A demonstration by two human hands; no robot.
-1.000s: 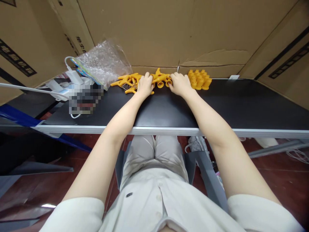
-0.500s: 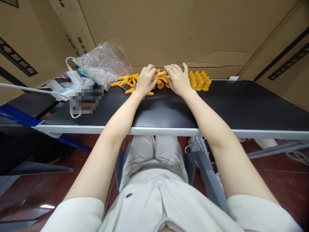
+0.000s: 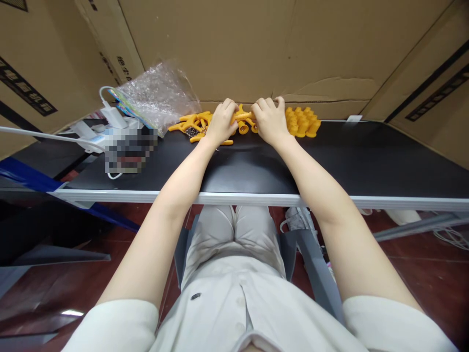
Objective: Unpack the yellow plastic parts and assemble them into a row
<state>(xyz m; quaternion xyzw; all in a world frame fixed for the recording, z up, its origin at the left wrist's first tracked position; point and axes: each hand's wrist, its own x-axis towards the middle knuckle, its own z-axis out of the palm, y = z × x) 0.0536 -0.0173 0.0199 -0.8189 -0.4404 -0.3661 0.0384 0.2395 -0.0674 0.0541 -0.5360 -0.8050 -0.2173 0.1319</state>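
Evidently holding a slim yellow piece [image 3: 243, 116] nearly level between left hand [image 3: 221, 121] and right hand [image 3: 270, 121], over the back of the black bench [image 3: 252, 171] and in front of a cardboard wall [image 3: 234, 49]. Supported from both sides, probably to steady so narrow a thing and leave neither end loose. On the left, closed with thumb and bent fingers on one end. On the right, curled loosely over the other end, with an outer finger raised; cannot tell whether gripping it or only resting against it, for want of a view of the thumb. Kept a little apart, across a gap bridged by the piece.

Just below that gap, showing round flared ends: more yellow parts [image 3: 243, 128]. Beside left hand, heaped together: branched yellow pieces [image 3: 198, 119] with metal chain [image 3: 192, 132] among them, likely left loose for easy picking up. Beside right hand, seemingly upright in close rows: yellow pegs [image 3: 303, 122], perhaps grouped to stay within reach. Farther left, near a white charger [image 3: 113, 117]: a clear plastic bag [image 3: 161, 93], probably set there away from the forearms.
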